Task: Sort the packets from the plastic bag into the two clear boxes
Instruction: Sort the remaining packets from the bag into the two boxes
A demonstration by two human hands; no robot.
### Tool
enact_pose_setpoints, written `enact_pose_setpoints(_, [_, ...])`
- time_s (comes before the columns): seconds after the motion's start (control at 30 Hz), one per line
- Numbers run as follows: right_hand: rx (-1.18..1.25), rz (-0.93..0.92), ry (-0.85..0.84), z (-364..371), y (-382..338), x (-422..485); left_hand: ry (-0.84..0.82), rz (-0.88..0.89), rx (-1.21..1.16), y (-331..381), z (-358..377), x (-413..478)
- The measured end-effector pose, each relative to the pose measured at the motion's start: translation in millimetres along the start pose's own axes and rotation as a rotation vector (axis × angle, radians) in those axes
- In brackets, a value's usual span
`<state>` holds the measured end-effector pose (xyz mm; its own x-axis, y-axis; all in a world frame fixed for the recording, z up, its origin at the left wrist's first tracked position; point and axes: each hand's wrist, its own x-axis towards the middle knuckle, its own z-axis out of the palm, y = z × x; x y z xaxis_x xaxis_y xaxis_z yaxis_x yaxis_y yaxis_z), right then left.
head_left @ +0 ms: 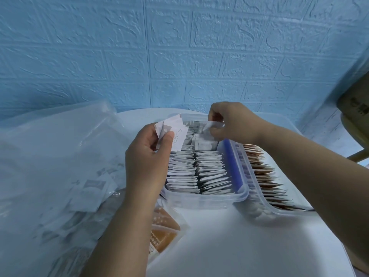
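White tabletop (229,246) lies nearest you. To its left, the crumpled plastic bag (50,156) spreads over the table edge, with loose white packets and a few brown packets (163,230) showing through it, so there is plainly more to sort. Just beyond, your left hand (147,156) is curled around a small fan of white sugar packets (175,132), thumb pressed on the front one, at the left side of the left box (203,198). That clear tub holds two rows of white packets standing on edge and looks close to full. At its far end your right hand (229,122) pinches a single packet (211,126) between thumb and fingertips, low over the rows. Just beside it on the right, the right box (279,208) holds a brown row (265,176) of packets, also on edge. Blue brick-patterned wall (179,56) closes the view. You seem to be midway through filing white packets, one at a time. The next move likely calls for parting the far rows, sliding this packet in upright, then drawing another from the fan in your left hand.
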<state>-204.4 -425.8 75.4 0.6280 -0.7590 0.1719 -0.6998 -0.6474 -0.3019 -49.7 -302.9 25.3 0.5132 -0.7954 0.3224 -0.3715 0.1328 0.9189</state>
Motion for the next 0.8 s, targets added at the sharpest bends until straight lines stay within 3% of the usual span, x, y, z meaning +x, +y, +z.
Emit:
enact_pose_setpoints(0.27, [0.168, 0.087, -0.052, -12, 1, -1, 0.001, -0.014, -0.011, 2, 0, -1])
enact_pose_setpoints(0.8, [-0.005, -0.015, -0.183, -14, -7, -13, 0.004, -0.013, -0.002, 3, 0, 0])
